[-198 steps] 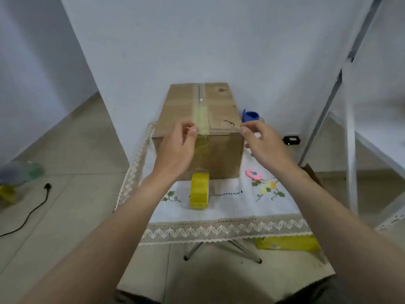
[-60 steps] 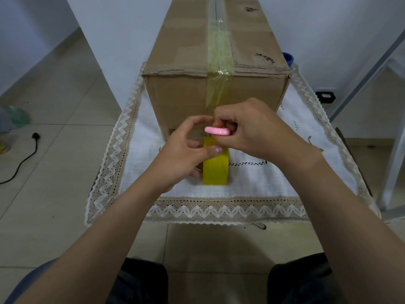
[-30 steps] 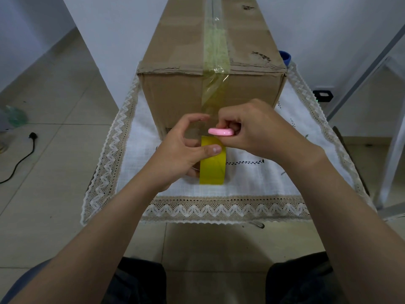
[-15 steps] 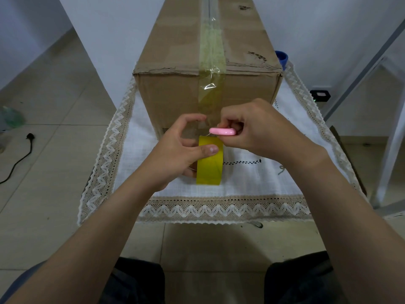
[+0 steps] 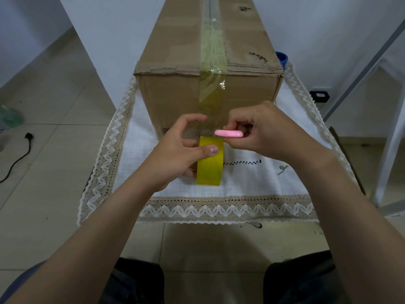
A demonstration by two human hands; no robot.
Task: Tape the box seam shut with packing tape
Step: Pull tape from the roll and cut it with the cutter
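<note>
A white lace-edged cloth [image 5: 252, 181] lies before a pale wall [image 5: 109, 29]. One box [image 5: 175, 95] stands on it at upper centre, with one strip [image 5: 212, 40] running along its top seam and down the near face. At centre the left hand [image 5: 175, 156] grips the one roll [image 5: 209, 170], thumb on its rim. The right hand [image 5: 263, 130] pinches the one pink cutter [image 5: 228, 133] just above it. The step in hand is likely severing the tape. Next calls for a taut strip, then pressing the loose end flat.
</note>
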